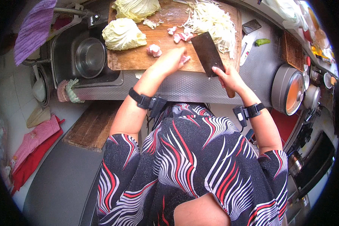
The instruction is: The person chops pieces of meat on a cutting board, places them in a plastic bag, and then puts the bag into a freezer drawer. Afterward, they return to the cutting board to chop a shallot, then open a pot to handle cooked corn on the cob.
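Note:
My right hand (pixel 229 78) grips the wooden handle of a dark-bladed cleaver (pixel 206 52), its blade raised over the right part of the wooden cutting board (pixel 166 60). On the board's near side, my left hand (pixel 171 60) has its fingers curled around a small pink-and-white piece of food (pixel 185 59). Similar pieces (pixel 183 36) lie beyond it, and a rounder pink-and-white lump (pixel 154 50) sits to its left; whether they are meat or garlic I cannot tell. Shredded cabbage (pixel 212 24) is heaped at the back right. Two cabbage chunks (pixel 123 34) rest at the left.
Left of the board, a metal basin (pixel 90 58) stands in the dark sink (pixel 65 48) below a faucet (pixel 93 17). Rightward lie a green pepper (pixel 262 42), a white-handled tool (pixel 246 50) and a grater-like dark tool (pixel 251 26). A lidded pot (pixel 282 89) stands farther right.

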Tool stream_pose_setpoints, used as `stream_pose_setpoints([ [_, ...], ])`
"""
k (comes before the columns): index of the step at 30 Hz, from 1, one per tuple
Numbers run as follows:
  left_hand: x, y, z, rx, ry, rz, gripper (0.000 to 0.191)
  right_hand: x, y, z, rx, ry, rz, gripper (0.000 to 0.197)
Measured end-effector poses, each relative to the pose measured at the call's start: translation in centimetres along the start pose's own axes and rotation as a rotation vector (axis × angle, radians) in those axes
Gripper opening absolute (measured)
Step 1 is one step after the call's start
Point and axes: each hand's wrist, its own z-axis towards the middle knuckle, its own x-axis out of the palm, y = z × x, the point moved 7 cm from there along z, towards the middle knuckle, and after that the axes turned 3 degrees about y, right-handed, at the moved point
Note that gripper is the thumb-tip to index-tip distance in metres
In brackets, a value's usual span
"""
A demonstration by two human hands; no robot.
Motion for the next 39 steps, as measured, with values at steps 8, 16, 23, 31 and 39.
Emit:
stream_pose_setpoints([
  [8,-1.7,2.0,0.8,-0.057,-0.314,0.181,0.026,1.2,1.6,-1.0,-0.048,-0.063,-0.305,0.032],
  [16,-2.1,1.0,-1.1,-0.030,-0.548,0.204,0.017,1.3,2.8,-0.5,-0.277,-0.209,-0.623,0.030],
  [23,-1.8,1.1,-3.0,-0.140,-0.560,0.121,0.023,1.5,3.5,-0.4,-0.252,-0.188,-0.584,0.029],
  [31,-0.9,0.3,-5.5,-0.161,-0.547,0.244,0.029,3.3,3.4,-0.2,-0.170,-0.077,-0.455,0.027],
  [39,1.3,1.7,-5.6,-0.049,-0.449,0.232,0.034,4.7,4.3,-0.6,-0.235,-0.095,-0.609,0.026],
])
